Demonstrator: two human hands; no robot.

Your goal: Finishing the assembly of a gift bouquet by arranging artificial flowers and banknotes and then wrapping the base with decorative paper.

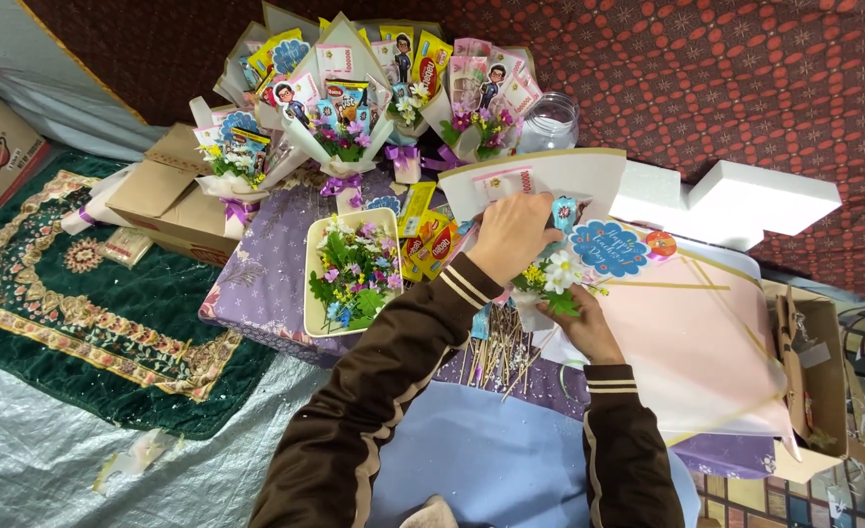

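Head cam, looking straight down. The left hand (510,238) lies on top of a half-made bouquet (548,276) — fingers curled down around its top, by a small blue tag. The right hand (589,328) grips the bunch from underneath, fingers closed around the stems below the white flower (561,268). The bouquet sits over a pink wrapping sheet (696,352) on the low table, right by a blue scalloped card (608,248). Just left of the hands there's a tray of small fake flowers (352,274), and wooden skewers (501,354) lie near the wrists. Finished bouquets (354,88) are lined up along the back, with white foam blocks (745,200) off to the right and a green rug (80,293) on the floor.
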